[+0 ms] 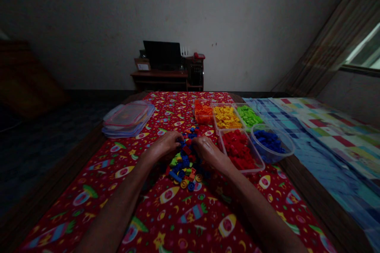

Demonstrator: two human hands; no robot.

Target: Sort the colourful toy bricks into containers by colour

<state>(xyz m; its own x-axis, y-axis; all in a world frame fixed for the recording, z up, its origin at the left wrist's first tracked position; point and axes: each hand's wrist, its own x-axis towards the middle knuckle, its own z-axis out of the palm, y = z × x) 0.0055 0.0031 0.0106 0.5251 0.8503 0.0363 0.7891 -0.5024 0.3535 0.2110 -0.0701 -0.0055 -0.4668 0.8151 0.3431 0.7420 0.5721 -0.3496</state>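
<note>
A pile of small mixed-colour building bricks (185, 166) lies on a red patterned tablecloth (166, 213). My left hand (166, 145) rests at the pile's upper left, fingers curled over bricks. My right hand (208, 151) sits at the pile's upper right, fingers curled down among the bricks. What either hand pinches is too small to make out. To the right stand clear tubs of sorted bricks: orange (203, 112), yellow (227, 117), green (248, 115), red (239, 149), and a round bowl of blue bricks (271, 141).
A stack of clear lids (128, 118) lies at the left on the table. A checked blue and multicoloured cloth (326, 138) covers the surface to the right. A desk with a dark monitor (162, 56) stands against the far wall.
</note>
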